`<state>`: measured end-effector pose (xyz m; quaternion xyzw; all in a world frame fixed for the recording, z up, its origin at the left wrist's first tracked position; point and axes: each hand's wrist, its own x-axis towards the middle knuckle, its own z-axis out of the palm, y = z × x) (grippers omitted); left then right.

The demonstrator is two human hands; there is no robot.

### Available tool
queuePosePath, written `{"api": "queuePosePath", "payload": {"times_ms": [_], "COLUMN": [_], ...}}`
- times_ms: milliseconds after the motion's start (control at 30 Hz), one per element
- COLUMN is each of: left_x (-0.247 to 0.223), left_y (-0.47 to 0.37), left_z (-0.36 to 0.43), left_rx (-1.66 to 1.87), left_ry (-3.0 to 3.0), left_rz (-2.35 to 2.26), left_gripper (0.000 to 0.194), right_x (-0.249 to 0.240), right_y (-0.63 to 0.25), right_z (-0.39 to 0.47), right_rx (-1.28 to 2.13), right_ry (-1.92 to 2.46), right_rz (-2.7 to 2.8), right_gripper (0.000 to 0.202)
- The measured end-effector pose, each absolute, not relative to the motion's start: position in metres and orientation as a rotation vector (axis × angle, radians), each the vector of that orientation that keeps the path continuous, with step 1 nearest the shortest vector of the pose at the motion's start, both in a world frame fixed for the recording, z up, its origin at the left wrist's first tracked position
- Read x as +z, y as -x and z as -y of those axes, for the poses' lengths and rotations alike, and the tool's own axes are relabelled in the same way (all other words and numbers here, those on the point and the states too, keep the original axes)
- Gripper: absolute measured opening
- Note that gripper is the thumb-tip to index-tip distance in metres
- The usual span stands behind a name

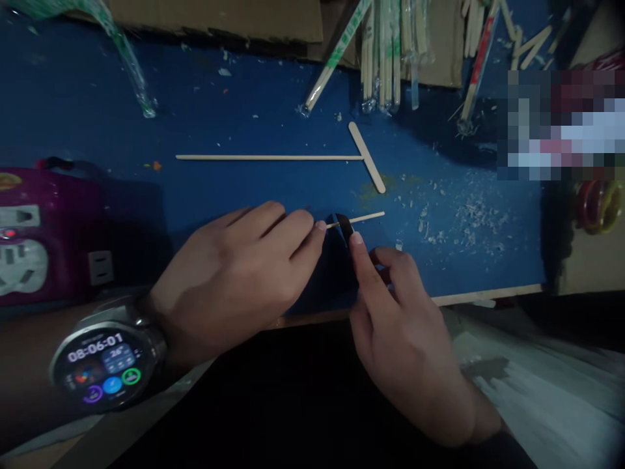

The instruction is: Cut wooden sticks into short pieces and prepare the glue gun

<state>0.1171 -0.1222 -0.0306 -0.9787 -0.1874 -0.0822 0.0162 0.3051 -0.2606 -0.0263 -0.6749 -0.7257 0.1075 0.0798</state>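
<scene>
My left hand (239, 267) is closed around a thin wooden stick (368, 217), whose free end points out to the right. In my right hand (395, 306) is a dark-bladed knife (346, 228), with the index finger stretched along its back. The blade lies across the stick, just right of my left fingertips. Most of the knife's handle is hidden in the palm. Beyond my hands, a long thin wooden rod (268, 157) lies on the blue tabletop. Its right end meets a flat popsicle stick (367, 157) lying at a slant.
Wrapped bundles of chopsticks (383, 65) lie at the back by cardboard (219, 19). Pale shavings (469, 221) are scattered on the right of the blue table (234, 130). A purple power strip block (63, 241) stands at the left. Yellow and red rings (599, 205) sit far right.
</scene>
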Motion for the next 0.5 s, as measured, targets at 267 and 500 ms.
{"api": "queuePosePath", "payload": {"times_ms": [267,500], "left_x": [-0.0334,-0.0343], "left_y": [-0.1143,-0.1169], "left_z": [0.1274,0.1268], "left_rx": [-0.170,-0.152], "left_ry": [2.991,2.992], "left_rz": [0.601,0.581], "left_gripper": [0.044,0.041], "right_x": [-0.0301,-0.0298], "right_y": [-0.3015,-0.2991], "right_z": [0.2527,0.2503], "right_rx": [0.324,0.288], "right_ry": [2.022,2.046], "right_rz": [2.156,2.146], "right_gripper": [0.069,0.064]}}
